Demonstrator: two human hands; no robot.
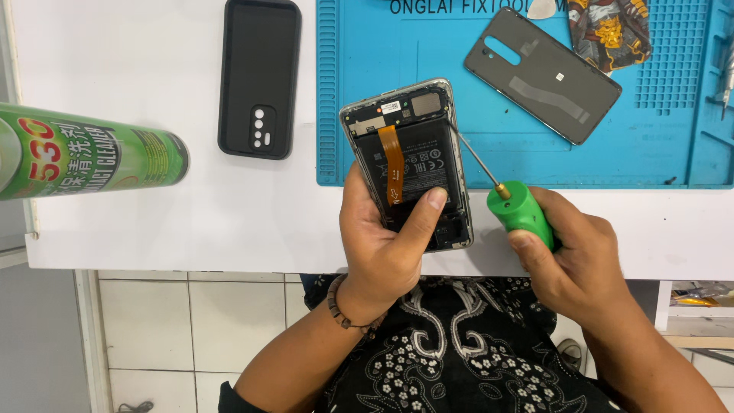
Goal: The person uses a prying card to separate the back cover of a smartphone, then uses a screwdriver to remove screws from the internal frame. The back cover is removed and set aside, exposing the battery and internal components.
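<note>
At the far left of the frame a green cylindrical spray can [84,153] lies on its side on the white tabletop [229,222]. To its right, at upper left centre, a black rubbery phone case [260,76] lies flat with its inside up and nothing in it. In the middle, the left hand [386,237] is wrapped around the lower end of an opened smartphone [409,157] with its back removed, fingers behind it and the thumb pressed across the black battery beside an orange flex ribbon; the phone sits over the lower edge of a blue silicone work mat [505,164]. At lower right, the right hand [573,260] is closed around the green handle of a thin-shafted screwdriver [520,210], whose tip meets the phone's upper right edge. At upper right, a dark grey phone back cover [543,73] lies on the mat, near a colourful printed card [609,30].
</note>
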